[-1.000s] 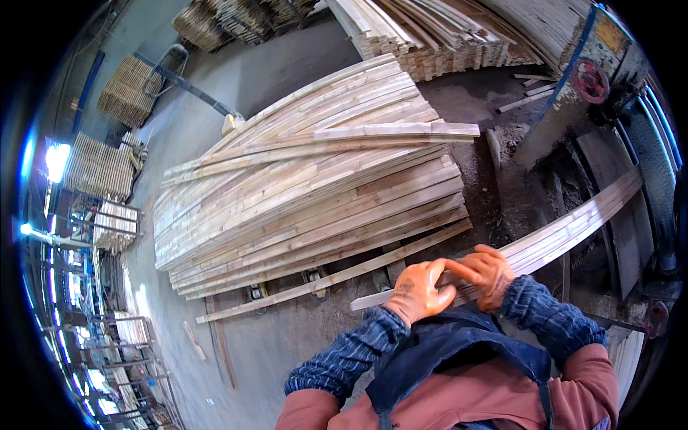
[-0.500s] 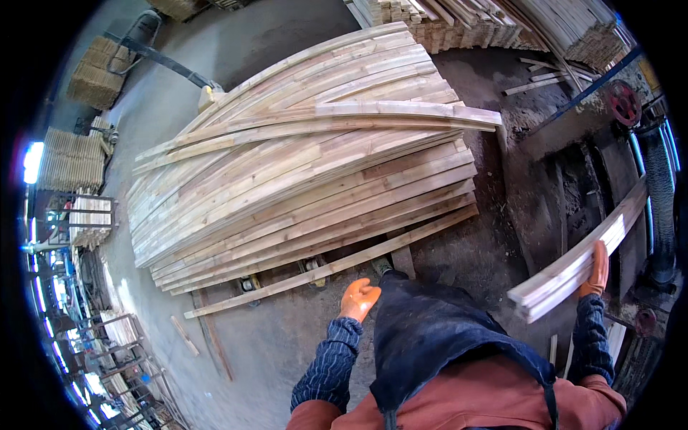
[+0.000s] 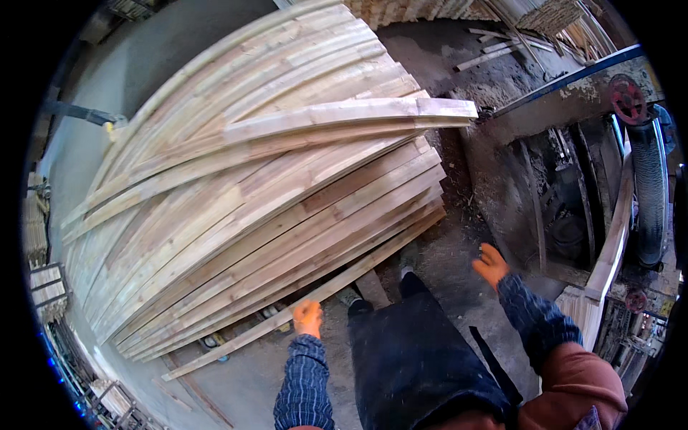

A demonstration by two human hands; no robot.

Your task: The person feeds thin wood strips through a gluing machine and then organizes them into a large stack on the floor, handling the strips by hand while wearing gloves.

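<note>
- Hands in orange gloves, both empty: the left hand [image 3: 307,318] is curled into a loose fist low in the middle of the view, just below the lowest plank [image 3: 301,301] of the pile, close to it, though I cannot tell if it touches.
- Right hand [image 3: 491,265] is raised over the dusty floor [image 3: 459,244], fingers half open, gripping nothing, well apart from any board.
- Stack of long pale planks [image 3: 251,215] fills the upper left, lying flat on the ground, with one loose board [image 3: 344,118] laid slantwise across its top.
- Another narrow plank [image 3: 609,258] runs along the right edge beside a dark machine with a red wheel [image 3: 629,100].
- Dark apron [image 3: 416,358] and blue checked sleeves [image 3: 304,383] show at the bottom.
</note>
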